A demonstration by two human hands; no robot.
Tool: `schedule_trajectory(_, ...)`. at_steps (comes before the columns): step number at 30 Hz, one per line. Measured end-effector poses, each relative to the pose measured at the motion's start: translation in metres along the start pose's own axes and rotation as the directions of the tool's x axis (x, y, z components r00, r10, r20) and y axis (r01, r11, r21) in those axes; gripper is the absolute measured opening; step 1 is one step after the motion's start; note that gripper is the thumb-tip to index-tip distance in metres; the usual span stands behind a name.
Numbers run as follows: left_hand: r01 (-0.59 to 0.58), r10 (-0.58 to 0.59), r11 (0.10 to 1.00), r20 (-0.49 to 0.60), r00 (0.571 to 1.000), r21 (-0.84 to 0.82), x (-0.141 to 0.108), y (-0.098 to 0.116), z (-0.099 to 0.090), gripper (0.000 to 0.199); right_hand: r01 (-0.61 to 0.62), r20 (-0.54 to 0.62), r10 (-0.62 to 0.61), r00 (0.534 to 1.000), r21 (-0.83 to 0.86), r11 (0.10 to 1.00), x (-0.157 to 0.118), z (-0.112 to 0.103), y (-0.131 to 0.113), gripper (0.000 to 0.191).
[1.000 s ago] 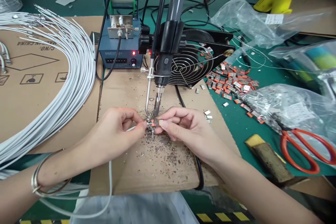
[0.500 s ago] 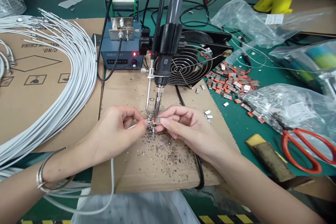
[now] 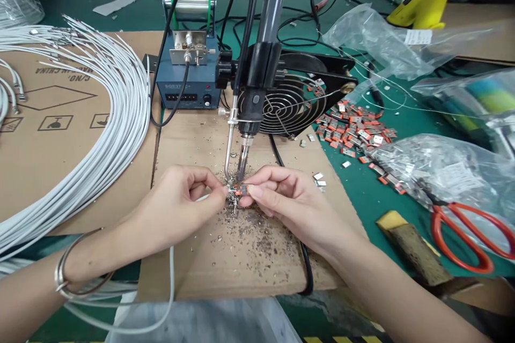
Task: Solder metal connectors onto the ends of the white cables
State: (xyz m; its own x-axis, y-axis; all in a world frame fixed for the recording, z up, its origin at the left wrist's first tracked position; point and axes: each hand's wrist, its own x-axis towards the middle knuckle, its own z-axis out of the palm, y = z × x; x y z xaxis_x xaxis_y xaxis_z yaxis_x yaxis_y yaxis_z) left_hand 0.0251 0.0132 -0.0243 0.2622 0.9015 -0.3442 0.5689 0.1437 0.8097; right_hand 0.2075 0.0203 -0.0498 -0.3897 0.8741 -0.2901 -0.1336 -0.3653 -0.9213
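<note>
My left hand (image 3: pixel 197 191) pinches the end of a white cable (image 3: pixel 172 270), which hangs down from it past the cardboard's front edge. Between thumb and fingers, my right hand (image 3: pixel 277 191) grips a small orange and silver USB connector (image 3: pixel 243 190). Cable end and connector meet right under the tip of a soldering iron (image 3: pixel 243 158) fixed on a stand. A thin metal solder feed tube (image 3: pixel 229 150) runs down beside the iron to the same spot. Whether the wires are joined to the connector is too small to tell.
A blue solder feeder (image 3: pixel 187 83) carries a solder spool (image 3: pixel 192 4). Behind the iron stands a black fan (image 3: pixel 281 107). Bundled white cables (image 3: pixel 124 118) lie left. To the right are a pile of USB connectors (image 3: pixel 358 128), plastic bags (image 3: pixel 438 166) and red-handled scissors (image 3: pixel 462 241).
The red light on the blue solder feeder has dimmed. The connector looks turned slightly in my right fingers, with more orange showing. The whole view has shifted a little; both hands keep their grip.
</note>
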Motion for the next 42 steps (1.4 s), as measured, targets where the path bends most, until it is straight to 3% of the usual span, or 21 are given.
schedule_trajectory(7, 0.033, -0.034, 0.997, 0.01, 0.999, 0.076, 0.0, 0.001, 0.0, 0.02, 0.007, -0.023, -0.009, 1.0, -0.091, 0.996, 0.0, 0.002, -0.001, 0.008)
schedule_trajectory(14, -0.05, 0.05, 0.998, 0.003, 0.999, 0.048, -0.003, -0.009, 0.005, 0.02, -0.012, -0.02, 0.009, 1.0, -0.139, 0.99, -0.004, 0.002, -0.003, 0.011)
schedule_trajectory(22, -0.012, 0.048, 0.992, 0.286, 0.957, -0.128, -0.039, 0.004, 0.015, 0.023, 0.027, 0.015, -0.025, 1.0, -0.162, 0.986, -0.05, 0.007, -0.008, 0.014)
schedule_trajectory(27, 0.036, 0.031, 0.985, 0.387, 0.921, -0.166, -0.058, 0.015, 0.019, 0.022, 0.064, 0.039, -0.059, 0.997, -0.135, 0.989, -0.071, 0.01, -0.009, 0.012)
schedule_trajectory(38, -0.114, 0.185, 0.964, 0.296, 0.937, -0.242, -0.071, 0.001, 0.027, 0.024, 0.089, 0.113, -0.083, 0.99, -0.051, 0.995, -0.083, 0.007, 0.004, 0.009)
schedule_trajectory(42, -0.189, 0.225, 0.97, 0.278, 0.934, -0.151, -0.078, -0.004, 0.036, 0.027, 0.131, 0.092, -0.118, 0.989, -0.152, 0.98, -0.085, 0.01, 0.002, 0.008)
